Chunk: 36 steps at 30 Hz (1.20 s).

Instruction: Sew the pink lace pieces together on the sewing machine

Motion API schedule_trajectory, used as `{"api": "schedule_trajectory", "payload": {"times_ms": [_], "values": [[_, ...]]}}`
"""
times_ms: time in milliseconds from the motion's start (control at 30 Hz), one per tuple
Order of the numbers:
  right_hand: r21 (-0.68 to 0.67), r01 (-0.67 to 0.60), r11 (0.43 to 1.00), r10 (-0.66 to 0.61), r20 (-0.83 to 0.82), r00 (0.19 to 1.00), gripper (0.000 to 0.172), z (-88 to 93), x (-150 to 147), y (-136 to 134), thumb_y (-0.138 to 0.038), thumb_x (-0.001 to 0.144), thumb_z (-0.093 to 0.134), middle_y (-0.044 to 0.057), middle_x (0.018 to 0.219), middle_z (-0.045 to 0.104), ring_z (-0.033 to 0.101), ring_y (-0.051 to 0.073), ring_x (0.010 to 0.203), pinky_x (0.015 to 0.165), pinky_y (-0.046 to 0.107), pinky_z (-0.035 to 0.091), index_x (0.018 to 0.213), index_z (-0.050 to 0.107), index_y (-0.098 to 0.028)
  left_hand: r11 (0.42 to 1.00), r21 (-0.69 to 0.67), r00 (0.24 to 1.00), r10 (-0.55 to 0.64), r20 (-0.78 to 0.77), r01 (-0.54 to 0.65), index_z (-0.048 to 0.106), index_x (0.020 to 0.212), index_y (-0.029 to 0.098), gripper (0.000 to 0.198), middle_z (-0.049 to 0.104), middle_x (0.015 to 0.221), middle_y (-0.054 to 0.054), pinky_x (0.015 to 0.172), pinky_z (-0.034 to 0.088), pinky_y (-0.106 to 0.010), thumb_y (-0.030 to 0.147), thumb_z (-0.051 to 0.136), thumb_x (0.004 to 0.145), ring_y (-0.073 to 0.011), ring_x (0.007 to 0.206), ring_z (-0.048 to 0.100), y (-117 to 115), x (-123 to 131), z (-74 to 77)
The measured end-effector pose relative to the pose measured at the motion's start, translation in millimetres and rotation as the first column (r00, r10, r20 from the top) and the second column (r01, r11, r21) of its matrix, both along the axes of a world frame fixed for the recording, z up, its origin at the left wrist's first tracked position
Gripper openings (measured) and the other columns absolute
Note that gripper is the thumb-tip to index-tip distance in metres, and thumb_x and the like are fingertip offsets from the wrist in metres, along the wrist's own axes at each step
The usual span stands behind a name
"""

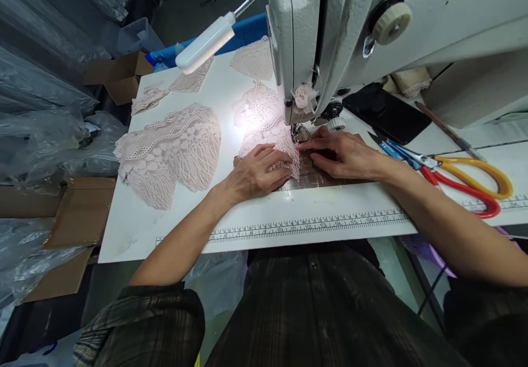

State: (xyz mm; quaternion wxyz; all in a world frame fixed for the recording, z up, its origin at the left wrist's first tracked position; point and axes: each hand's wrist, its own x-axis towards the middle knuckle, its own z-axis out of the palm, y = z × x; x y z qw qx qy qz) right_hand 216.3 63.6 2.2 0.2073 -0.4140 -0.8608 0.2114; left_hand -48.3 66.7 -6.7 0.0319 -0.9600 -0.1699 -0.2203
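Observation:
A pale pink lace piece (264, 111) lies under the presser foot (294, 133) of a sewing machine (284, 42), lit by a bright lamp. My left hand (264, 170) rests flat on the near part of this lace, its fingers spread left of the needle. From the right, my right hand (344, 155) reaches to the lace's edge beside the foot, index finger stretched out and thumb apart from it. Beneath both hands is a brownish metallic plate (317, 175). The lace directly below my left palm is hidden.
More lace pieces (177, 147) lie left on the white table (190, 213). A white lamp (206, 43) hangs above. Scissors with orange and red handles (490, 180) and a black flat object (383, 111) are at right. A printed ruler (289, 228) runs along the front edge. Cardboard boxes (84, 207) stand left.

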Motion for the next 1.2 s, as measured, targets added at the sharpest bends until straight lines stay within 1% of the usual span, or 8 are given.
{"api": "schedule_trajectory", "payload": {"times_ms": [133, 233, 367, 567, 833, 933, 1067, 1200], "values": [[0.125, 0.024, 0.992, -0.016, -0.062, 0.998, 0.042, -17.9, -4, -9, -0.024, 0.090, 0.049, 0.012, 0.112, 0.063, 0.060, 0.020, 0.095, 0.086, 0.035, 0.051, 0.125, 0.073, -0.025, 1.000, -0.001, 1.000, -0.001, -0.015, 0.001, 0.067, 0.097, 0.023, 0.009, 0.075, 0.104, -0.004, 0.084, 0.054, -0.038, 0.020, 0.059, 0.096, -0.0161, 0.085, 0.067, -1, 1, 1.2], [0.164, 0.008, 0.986, 0.000, -0.053, 0.999, 0.043, -22.4, -5, -11, -0.023, 0.091, 0.048, 0.013, 0.111, 0.062, 0.060, 0.021, 0.097, 0.087, 0.038, 0.052, 0.126, 0.072, -0.024, 0.999, 0.038, 1.000, -0.013, 0.013, 0.012, 0.067, 0.094, 0.022, 0.007, 0.076, 0.102, -0.003, 0.077, 0.054, -0.036, 0.019, 0.061, 0.096, -0.0149, 0.079, 0.067, -1, 3, 1.0], [0.167, 0.006, 0.986, 0.002, -0.045, 0.999, 0.041, -20.5, -5, -10, -0.023, 0.092, 0.048, 0.014, 0.111, 0.061, 0.059, 0.022, 0.098, 0.087, 0.039, 0.052, 0.124, 0.073, -0.023, 0.998, 0.043, 0.997, -0.056, 0.053, 0.053, 0.068, 0.096, 0.020, 0.009, 0.077, 0.100, -0.005, 0.071, 0.057, -0.032, 0.017, 0.060, 0.096, -0.0147, 0.080, 0.069, -1, 4, 0.2], [0.145, 0.021, 0.989, -0.014, -0.047, 0.999, 0.041, -19.4, -6, -11, -0.024, 0.091, 0.048, 0.013, 0.113, 0.061, 0.059, 0.021, 0.098, 0.085, 0.037, 0.052, 0.124, 0.073, -0.025, 0.998, 0.005, 0.997, -0.058, 0.045, 0.057, 0.071, 0.098, 0.019, 0.010, 0.077, 0.098, -0.004, 0.072, 0.062, -0.030, 0.021, 0.061, 0.097, -0.0149, 0.082, 0.072, -3, 4, 1.5], [0.219, -0.053, 0.974, 0.058, -0.019, 0.998, 0.038, -17.8, -6, -12, -0.021, 0.089, 0.050, 0.013, 0.108, 0.063, 0.058, 0.022, 0.098, 0.087, 0.040, 0.053, 0.114, 0.078, -0.024, 0.985, -0.116, 0.990, -0.133, -0.053, 0.127, 0.075, 0.086, 0.021, 0.021, 0.075, 0.084, -0.002, 0.067, 0.057, -0.029, 0.022, 0.057, 0.096, -0.0130, 0.070, 0.068, 11, 11, 17.3], [0.235, -0.054, 0.970, 0.057, -0.007, 0.998, 0.037, -17.1, -6, -13, -0.020, 0.089, 0.050, 0.012, 0.110, 0.063, 0.058, 0.023, 0.099, 0.086, 0.041, 0.053, 0.114, 0.078, -0.025, 0.988, -0.111, 0.993, -0.110, -0.040, 0.105, 0.075, 0.083, 0.021, 0.023, 0.074, 0.081, -0.001, 0.065, 0.054, -0.028, 0.021, 0.056, 0.095, -0.0122, 0.067, 0.066, 12, 12, 18.1], [0.215, -0.047, 0.976, 0.046, 0.007, 0.999, 0.037, -17.7, -6, -15, -0.020, 0.090, 0.051, 0.011, 0.111, 0.063, 0.058, 0.024, 0.102, 0.090, 0.043, 0.052, 0.116, 0.076, -0.027, 0.994, -0.084, 0.997, -0.068, 0.030, 0.070, 0.073, 0.088, 0.018, 0.018, 0.076, 0.089, -0.003, 0.069, 0.056, -0.028, 0.019, 0.057, 0.096, -0.0134, 0.074, 0.068, 7, 10, 12.3], [0.231, -0.017, 0.973, 0.004, 0.057, 0.998, 0.036, -17.9, -8, -16, -0.023, 0.093, 0.051, 0.012, 0.112, 0.063, 0.058, 0.025, 0.102, 0.090, 0.041, 0.051, 0.120, 0.075, -0.026, 0.998, -0.064, 0.999, -0.012, 0.029, 0.014, 0.072, 0.090, 0.018, 0.017, 0.076, 0.096, -0.004, 0.070, 0.057, -0.030, 0.020, 0.057, 0.097, -0.0148, 0.078, 0.069, 4, 9, 7.5]]}}
